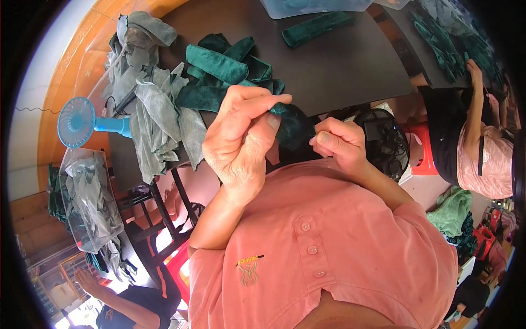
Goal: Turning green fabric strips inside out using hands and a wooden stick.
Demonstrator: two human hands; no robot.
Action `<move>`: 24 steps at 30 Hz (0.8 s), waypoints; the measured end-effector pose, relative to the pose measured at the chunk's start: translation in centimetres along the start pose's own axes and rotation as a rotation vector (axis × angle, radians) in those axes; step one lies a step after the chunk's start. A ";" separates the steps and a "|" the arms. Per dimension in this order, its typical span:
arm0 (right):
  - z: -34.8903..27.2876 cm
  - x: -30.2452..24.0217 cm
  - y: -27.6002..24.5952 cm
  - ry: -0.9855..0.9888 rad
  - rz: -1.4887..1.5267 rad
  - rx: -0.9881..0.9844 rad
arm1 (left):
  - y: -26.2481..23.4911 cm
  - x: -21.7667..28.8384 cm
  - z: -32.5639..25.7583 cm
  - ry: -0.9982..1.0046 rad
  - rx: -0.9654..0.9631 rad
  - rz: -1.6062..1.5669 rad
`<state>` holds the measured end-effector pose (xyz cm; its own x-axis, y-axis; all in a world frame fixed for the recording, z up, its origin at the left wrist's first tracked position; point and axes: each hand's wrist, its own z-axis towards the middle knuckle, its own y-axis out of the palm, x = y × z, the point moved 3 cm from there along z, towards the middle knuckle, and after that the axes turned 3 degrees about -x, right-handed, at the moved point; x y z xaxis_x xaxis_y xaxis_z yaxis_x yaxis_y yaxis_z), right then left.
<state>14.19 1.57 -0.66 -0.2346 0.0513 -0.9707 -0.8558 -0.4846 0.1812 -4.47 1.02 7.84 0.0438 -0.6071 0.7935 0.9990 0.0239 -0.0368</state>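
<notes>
Over the near edge of the table, I hold a dark green velvet piece (294,127) between my two hands. My left hand (238,140) pinches its upper left edge between thumb and fingers. My right hand (342,143) is closed at the piece's right edge, thumb pressed against the index finger; anything small between those fingertips cannot be made out. Just beyond my left hand lies a pile of green velvet strips (216,63), folded or sewn into flat bands. Grey-green fabric pieces (159,112), pale side up, are heaped to the left of it.
One velvet band (318,28) lies apart on the dark table (350,60), near a clear plastic bin (312,6). At left are a blue fan (76,122) and a clear fabric-filled box (90,203). A black fan (383,143) and red stool (423,148) stand right. Other people (485,148) work nearby.
</notes>
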 end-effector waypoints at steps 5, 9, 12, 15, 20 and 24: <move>-0.6 0.7 0.1 0.028 -0.011 -0.008 | 0.0 0.4 0.0 0.002 0.133 0.089; -0.4 0.0 -0.2 -0.083 -0.178 0.012 | 0.5 0.3 -0.2 -0.051 0.126 0.071; 0.1 -0.4 0.0 -0.143 -0.216 0.012 | 1.0 0.6 -0.5 -0.149 0.119 0.086; 0.0 -0.5 -0.2 -0.024 -0.161 -0.022 | 0.9 0.6 -0.6 -0.141 0.114 0.090; -0.4 -0.1 0.8 0.155 0.279 -0.098 | 1.2 0.6 -0.5 -0.027 0.017 0.181; -0.6 -0.1 1.5 0.234 0.520 -0.158 | 1.1 -0.2 -0.6 -0.183 0.086 0.100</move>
<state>13.20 0.27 -0.38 -0.4818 -0.4129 -0.7729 -0.5721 -0.5199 0.6344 -3.33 0.66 7.26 0.1344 -0.4443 0.8857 0.9859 0.1494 -0.0747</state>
